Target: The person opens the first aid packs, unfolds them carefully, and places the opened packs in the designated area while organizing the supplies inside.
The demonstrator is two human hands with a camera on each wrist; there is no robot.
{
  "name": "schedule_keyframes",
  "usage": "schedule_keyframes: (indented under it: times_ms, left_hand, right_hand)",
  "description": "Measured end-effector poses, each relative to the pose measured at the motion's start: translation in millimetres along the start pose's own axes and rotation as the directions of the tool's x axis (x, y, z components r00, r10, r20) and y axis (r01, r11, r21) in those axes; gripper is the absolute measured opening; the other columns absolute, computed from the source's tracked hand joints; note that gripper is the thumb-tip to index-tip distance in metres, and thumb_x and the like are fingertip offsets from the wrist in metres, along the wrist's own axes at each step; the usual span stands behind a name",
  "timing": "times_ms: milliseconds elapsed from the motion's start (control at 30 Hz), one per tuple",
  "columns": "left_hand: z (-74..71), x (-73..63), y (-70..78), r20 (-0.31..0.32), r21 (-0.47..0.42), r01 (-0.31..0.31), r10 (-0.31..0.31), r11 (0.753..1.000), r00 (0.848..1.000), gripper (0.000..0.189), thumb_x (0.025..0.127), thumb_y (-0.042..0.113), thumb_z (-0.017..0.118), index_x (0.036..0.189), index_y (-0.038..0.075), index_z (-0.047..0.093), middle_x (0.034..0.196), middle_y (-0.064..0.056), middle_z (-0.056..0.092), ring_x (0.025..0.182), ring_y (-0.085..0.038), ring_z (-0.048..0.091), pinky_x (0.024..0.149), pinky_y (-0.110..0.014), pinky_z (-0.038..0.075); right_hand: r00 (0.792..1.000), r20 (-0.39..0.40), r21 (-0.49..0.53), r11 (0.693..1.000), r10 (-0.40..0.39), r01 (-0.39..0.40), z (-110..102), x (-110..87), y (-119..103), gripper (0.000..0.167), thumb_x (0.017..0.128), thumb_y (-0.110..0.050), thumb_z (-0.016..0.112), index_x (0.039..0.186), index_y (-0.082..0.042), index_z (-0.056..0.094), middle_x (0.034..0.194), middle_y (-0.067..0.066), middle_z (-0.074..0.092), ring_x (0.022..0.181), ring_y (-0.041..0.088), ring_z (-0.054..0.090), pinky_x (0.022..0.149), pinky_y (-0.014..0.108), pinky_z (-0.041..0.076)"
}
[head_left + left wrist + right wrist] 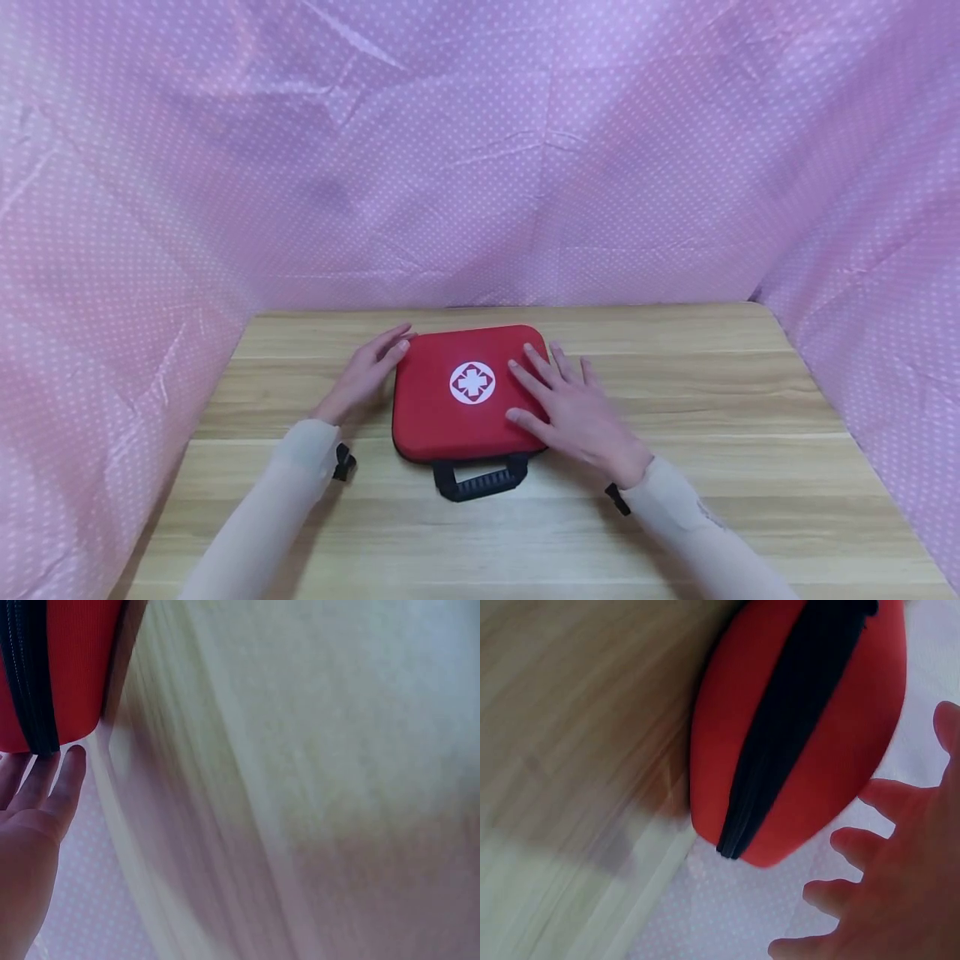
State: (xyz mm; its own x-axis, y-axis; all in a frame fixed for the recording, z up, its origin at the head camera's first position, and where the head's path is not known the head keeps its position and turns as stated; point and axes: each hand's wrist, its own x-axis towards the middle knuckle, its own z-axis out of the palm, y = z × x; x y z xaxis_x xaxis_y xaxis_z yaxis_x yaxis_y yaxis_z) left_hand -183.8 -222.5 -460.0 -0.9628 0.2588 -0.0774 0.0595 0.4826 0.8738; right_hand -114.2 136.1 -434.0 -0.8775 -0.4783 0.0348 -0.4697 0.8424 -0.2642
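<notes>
A red first-aid case [435, 400] with a white round emblem lies flat on the wooden table, its black handle [483, 485] toward the person. My left hand [363, 371] is at the case's far left corner, thumb at the top edge and fingers along the side. In the left wrist view those fingers [66, 787] reach the case's black zipper [30, 690]. Spread out over the right part of the lid is my right hand [577, 412], fingers straight. From the right wrist view, the zipper [780, 742] runs along the case's closed side.
The light wooden table [697, 400] extends on both sides of the case. Pink dotted cloth [480, 167] hangs behind the table and at its left and right. Each wrist wears a black strap piece, one [343, 462] on the left and one [618, 499] on the right.
</notes>
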Motion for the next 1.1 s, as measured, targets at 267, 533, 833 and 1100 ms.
schedule_keyframes:
  times_ms: [267, 533, 833, 1100]
  left_hand:
    - [5.1, -2.8, 2.3, 0.025, -0.086, 0.017, -0.015, 0.996, 1.000, 0.060, 0.110, 0.046, 0.046, 0.162, 0.019, 0.037, 0.162, -0.005, 0.043, 0.151, -0.029, 0.035, 0.124, -0.056, 0.022]
    - [12.9, -1.8, 10.4, 0.067, -0.074, -0.012, 0.017, 0.997, 0.998, 0.055, 0.112, 0.038, 0.045, 0.162, 0.016, 0.038, 0.161, -0.007, 0.045, 0.151, -0.030, 0.035, 0.124, -0.054, 0.023]
    - [11.6, 4.6, 14.4, 0.123, -0.108, 0.049, -0.036, 0.993, 0.992, 0.055, 0.111, 0.045, 0.043, 0.160, 0.021, 0.042, 0.159, -0.001, 0.047, 0.152, -0.024, 0.034, 0.125, -0.053, 0.021]
    - [11.6, 22.5, 12.2, 0.194, -0.164, 0.129, -0.096, 0.978, 0.976, 0.054, 0.110, 0.049, 0.044, 0.156, 0.023, 0.048, 0.158, 0.002, 0.046, 0.150, -0.023, 0.033, 0.125, -0.053, 0.019]
  right_hand:
    - [0.999, 0.023, -0.039, 0.998, -0.040, 0.041, 10, 8.7, -7, 0.084, 0.094, -0.071, 0.055, 0.164, -0.031, 0.031, 0.172, 0.004, 0.020, 0.158, 0.040, 0.011, 0.120, 0.070, 0.014]
    - [0.999, 0.017, -0.035, 0.998, -0.045, 0.045, 14, 10.7, -3, 0.087, 0.092, -0.069, 0.060, 0.164, -0.029, 0.032, 0.171, 0.008, 0.023, 0.157, 0.041, 0.014, 0.120, 0.068, 0.017]
    - [0.998, 0.046, -0.029, 0.999, -0.034, 0.036, 12, 8.8, 1, 0.086, 0.091, -0.064, 0.066, 0.162, -0.026, 0.037, 0.171, 0.010, 0.023, 0.157, 0.040, 0.014, 0.120, 0.066, 0.022]
    - [0.998, 0.057, -0.015, 0.999, -0.039, 0.040, 14, 8.5, 2, 0.086, 0.091, -0.063, 0.066, 0.163, -0.028, 0.035, 0.171, 0.009, 0.023, 0.157, 0.039, 0.013, 0.120, 0.064, 0.026]
